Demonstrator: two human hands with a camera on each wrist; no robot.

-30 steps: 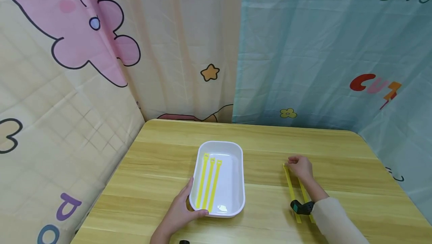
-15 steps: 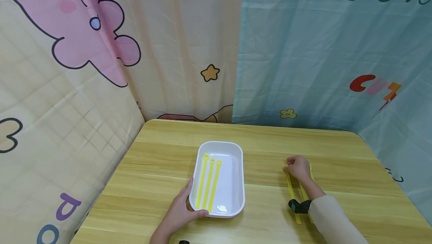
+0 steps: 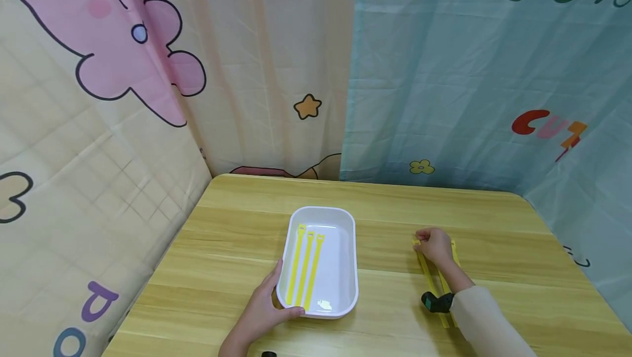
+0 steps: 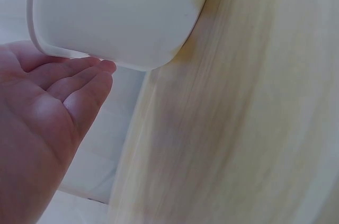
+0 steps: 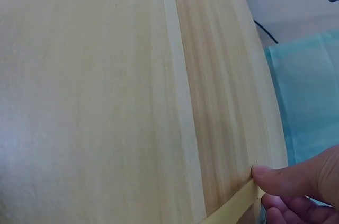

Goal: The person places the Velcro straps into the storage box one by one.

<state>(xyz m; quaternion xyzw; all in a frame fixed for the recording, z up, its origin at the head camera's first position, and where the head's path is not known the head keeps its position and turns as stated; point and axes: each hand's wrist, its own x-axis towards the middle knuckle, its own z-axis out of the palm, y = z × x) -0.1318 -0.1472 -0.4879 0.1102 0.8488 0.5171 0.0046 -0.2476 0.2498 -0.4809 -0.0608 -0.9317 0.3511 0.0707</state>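
Observation:
A white tray stands on the table with three yellow cable straps lying lengthwise in its left half. My left hand holds the tray's near left corner, thumb at the near rim and fingers along the left side. In the left wrist view the fingers touch the tray's outer wall under the rim. To the right, my right hand pinches the slotted far end of a yellow cable strap between thumb and fingers. Another yellow strap lies beside it, partly hidden under the right hand and wrist.
Wood-grain table under everything, backed by printed curtains. A black wrist camera sits over the straps on the right. A small black object shows at the bottom edge.
My right hand has shifted slightly left and now pinches the left strap's far end. That strap's near end has swung right, toward the other strap. The left hand and tray have stayed put.

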